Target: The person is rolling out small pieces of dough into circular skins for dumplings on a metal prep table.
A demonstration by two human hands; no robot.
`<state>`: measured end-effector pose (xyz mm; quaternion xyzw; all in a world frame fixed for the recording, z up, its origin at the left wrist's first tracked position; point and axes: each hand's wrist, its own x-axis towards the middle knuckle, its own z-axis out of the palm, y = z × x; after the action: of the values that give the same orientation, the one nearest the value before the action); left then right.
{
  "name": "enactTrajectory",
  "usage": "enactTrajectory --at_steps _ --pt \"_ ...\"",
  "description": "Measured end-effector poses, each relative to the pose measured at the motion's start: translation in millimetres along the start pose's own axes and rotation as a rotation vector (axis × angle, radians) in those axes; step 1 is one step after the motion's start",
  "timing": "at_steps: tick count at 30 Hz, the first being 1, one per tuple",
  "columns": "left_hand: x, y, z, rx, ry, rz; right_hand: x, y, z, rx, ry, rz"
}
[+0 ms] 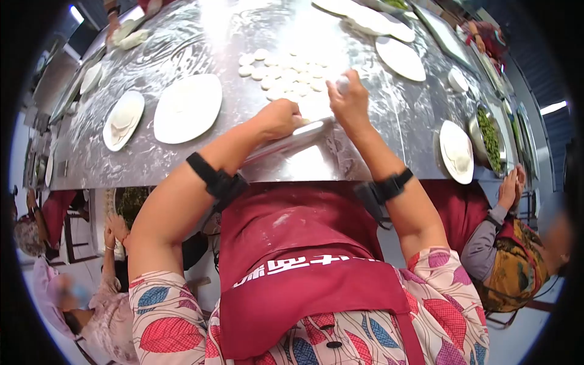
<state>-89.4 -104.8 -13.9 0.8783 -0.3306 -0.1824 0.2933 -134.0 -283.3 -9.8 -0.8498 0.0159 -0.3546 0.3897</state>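
Observation:
My left hand [281, 120] is closed, its curled fingers low over the steel table. A small pale piece of dough [300, 122] shows at its fingertips, by a shiny metal edge [289, 142] that slants across in front of me. Higher and to the right, my right hand [353, 104] is shut in a fist around a white, rounded thing [343, 84]; only its end pokes out, and I cannot tell what it is. Just beyond both hands lie many small flattened dough rounds [292, 74], scattered close together on the floury metal.
White plates stand left, a large one [201, 125] and one with dough wrappers [123, 125]. At right are a plate of wrappers [456, 149], a bowl of chopped greens [488, 137] and another plate [399, 59]. Other people work around the floury table [389, 137].

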Motion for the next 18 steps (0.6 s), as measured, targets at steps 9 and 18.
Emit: enactTrajectory --at_steps 9,18 --pt "-22.8 2.5 -8.0 -0.116 -0.152 0.0 -44.6 2.6 -33.5 0.155 -0.039 0.156" --pt "-11.1 2.5 -5.0 0.011 -0.129 0.005 -59.7 -21.7 -52.8 0.161 -0.093 0.207"
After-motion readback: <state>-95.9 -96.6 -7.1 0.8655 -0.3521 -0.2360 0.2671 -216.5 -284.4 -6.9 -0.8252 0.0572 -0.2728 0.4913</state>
